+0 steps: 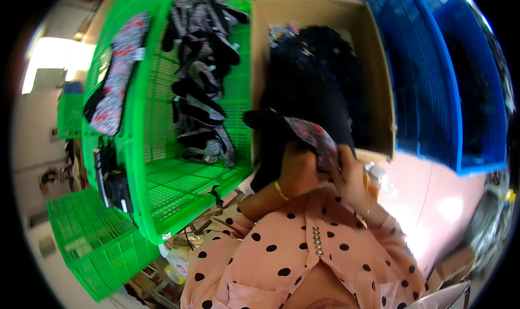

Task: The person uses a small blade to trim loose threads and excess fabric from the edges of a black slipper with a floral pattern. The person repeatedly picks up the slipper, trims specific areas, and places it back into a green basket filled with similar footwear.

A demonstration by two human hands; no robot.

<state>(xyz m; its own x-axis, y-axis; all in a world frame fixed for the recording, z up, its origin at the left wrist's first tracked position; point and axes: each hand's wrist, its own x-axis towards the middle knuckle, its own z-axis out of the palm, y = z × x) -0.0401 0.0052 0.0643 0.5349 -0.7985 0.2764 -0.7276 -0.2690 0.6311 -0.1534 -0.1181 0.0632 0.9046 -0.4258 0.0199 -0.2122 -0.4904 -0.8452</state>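
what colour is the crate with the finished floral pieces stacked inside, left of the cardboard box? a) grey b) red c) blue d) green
d: the green crate holds the stacked floral pieces, left of the cardboard box; the blue crate stands on the right.

Small garment or footwear workshop, a packing and sorting area. Evidence: green plastic crates (179,190) holding rows of floral-and-black fabric pieces (203,76), cardboard box (374,65) of black material, blue crates (428,81), further stacked crates (92,244) on floor.

crate (162,200) left of box (379,92)
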